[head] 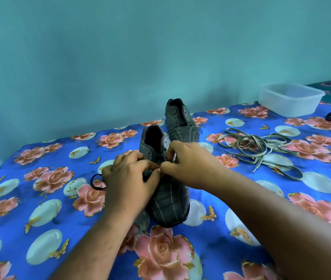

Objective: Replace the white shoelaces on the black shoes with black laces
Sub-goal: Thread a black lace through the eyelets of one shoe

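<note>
On the floral cloth (39, 199), the near shoe (168, 201) points toe-first at the person, eyelets within reach; both hands, left (129, 178) and right (189, 162), pinch there, likely threading the black lace (96, 181). White laces (259, 148) lie discarded beside the unlaced far shoe (180, 122).

Views: one, head-worn.
Position: above the bed's (39, 209) near edge.
Facing: forward and down, toward the teal wall (120, 57).
Nearness: close; forearms fill the lower frame.
Lens: wide-angle.
</note>
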Available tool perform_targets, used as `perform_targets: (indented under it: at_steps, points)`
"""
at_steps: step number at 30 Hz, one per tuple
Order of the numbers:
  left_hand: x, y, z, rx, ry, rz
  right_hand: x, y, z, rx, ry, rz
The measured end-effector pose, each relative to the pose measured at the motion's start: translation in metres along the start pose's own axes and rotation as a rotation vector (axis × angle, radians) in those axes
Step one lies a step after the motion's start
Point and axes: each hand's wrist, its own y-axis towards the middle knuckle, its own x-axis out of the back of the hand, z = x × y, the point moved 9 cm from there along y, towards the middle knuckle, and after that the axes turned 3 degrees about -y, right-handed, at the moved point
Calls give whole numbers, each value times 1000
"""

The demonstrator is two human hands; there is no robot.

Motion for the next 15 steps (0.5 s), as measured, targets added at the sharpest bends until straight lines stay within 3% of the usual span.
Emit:
perform_targets:
  at_steps: [6, 11, 15]
  points:
    - [-12, 5, 2, -28, -125, 87, 0, 2, -1, 18, 54, 53]
    - [-18, 8, 5, -8, -108, 152, -4, 5, -17, 40, 282, 259]
    - [-26, 9, 10, 41, -161, 211, 2, 11, -28, 106, 245, 231]
